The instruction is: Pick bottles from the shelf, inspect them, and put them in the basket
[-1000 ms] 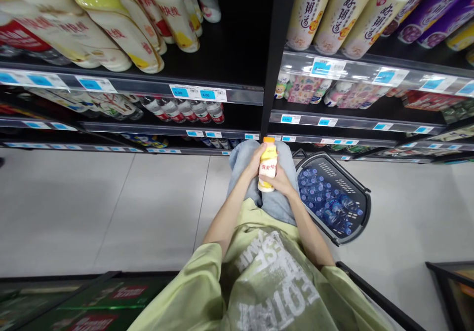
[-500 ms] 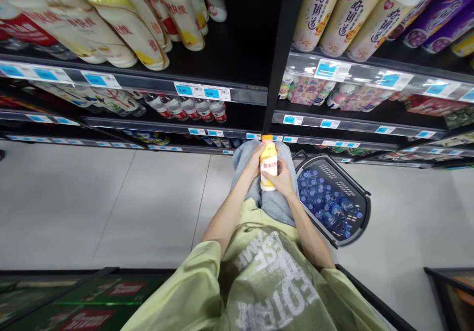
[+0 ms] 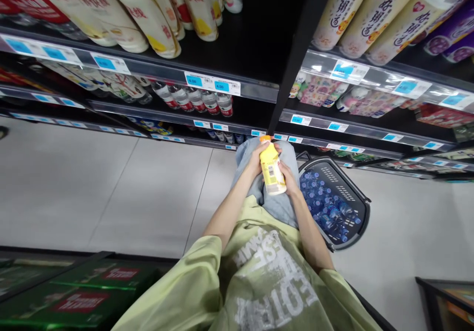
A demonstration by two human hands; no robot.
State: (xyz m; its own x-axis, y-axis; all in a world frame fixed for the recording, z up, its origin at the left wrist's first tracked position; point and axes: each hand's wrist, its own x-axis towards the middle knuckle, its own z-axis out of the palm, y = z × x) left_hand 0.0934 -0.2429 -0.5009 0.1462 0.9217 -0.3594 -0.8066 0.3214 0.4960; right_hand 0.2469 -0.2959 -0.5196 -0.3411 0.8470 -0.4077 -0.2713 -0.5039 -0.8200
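A drink bottle (image 3: 272, 169) with an orange cap and a yellow and white label is held above my knees, slightly tilted. My left hand (image 3: 256, 158) is closed around its upper left side, near the shoulder. Lower on the right, my right hand (image 3: 288, 177) grips the body of the same bottle. A label panel with a barcode faces up toward me. Some fingers are hidden behind the bottle.
On my right, a dark shopping basket (image 3: 365, 222) holds several blue-capped water bottles (image 3: 323, 203). Ahead are shelves (image 3: 255, 88) of bottled drinks and cans (image 3: 372, 18). Green boxes (image 3: 92, 291) are stacked behind me at the left. Grey tiles (image 3: 155, 193) cover the floor.
The bottle has been turned in my hands, from its front lettering to the barcode side, and its base has swung slightly right. The camera view has shifted a little.
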